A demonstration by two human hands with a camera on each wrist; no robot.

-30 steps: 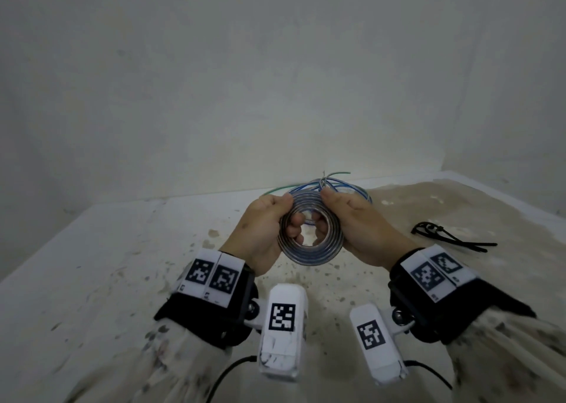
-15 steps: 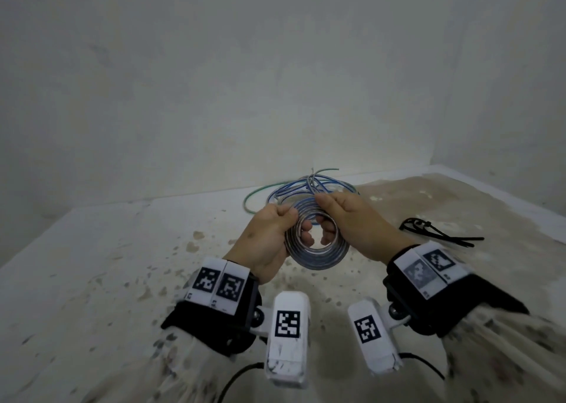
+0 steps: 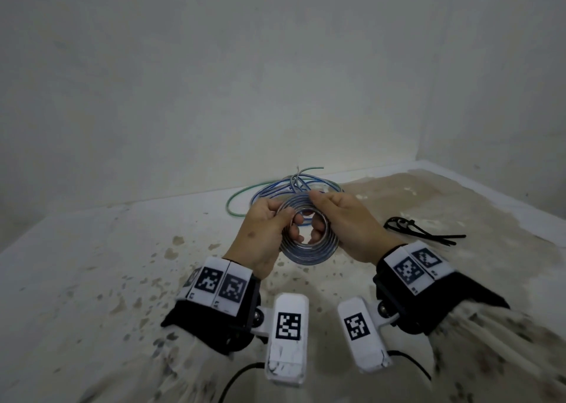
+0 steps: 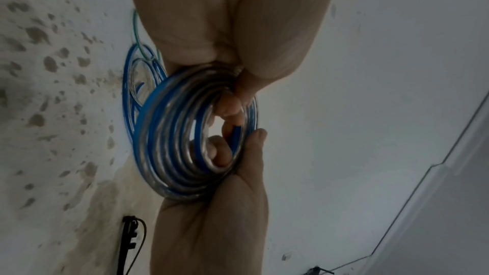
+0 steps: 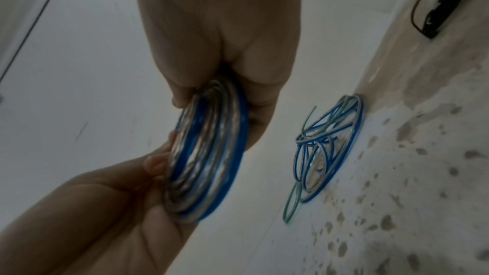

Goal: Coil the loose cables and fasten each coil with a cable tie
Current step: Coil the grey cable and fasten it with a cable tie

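Note:
A flat coil of grey and blue cable (image 3: 309,251) is held upright above the floor between both hands. My left hand (image 3: 269,218) grips its left rim, thumb on top and fingers through the middle. My right hand (image 3: 340,215) grips the right rim the same way. The left wrist view shows the coil (image 4: 169,143) with fingertips poking through its centre. In the right wrist view the coil (image 5: 211,164) is edge-on. Behind it lies a loose pile of blue, grey and green cables (image 3: 275,189). Black cable ties (image 3: 422,232) lie to the right.
The floor (image 3: 122,280) is pale and speckled with brown stains. White walls meet in a corner at the back right, close behind the loose cables (image 5: 328,147). The cable ties (image 5: 444,5) lie on a browner patch of floor.
Both hands keep hold of the coil, with only small shifts of the fingers on its rim. The view has swung a little, so more of the green loop shows.

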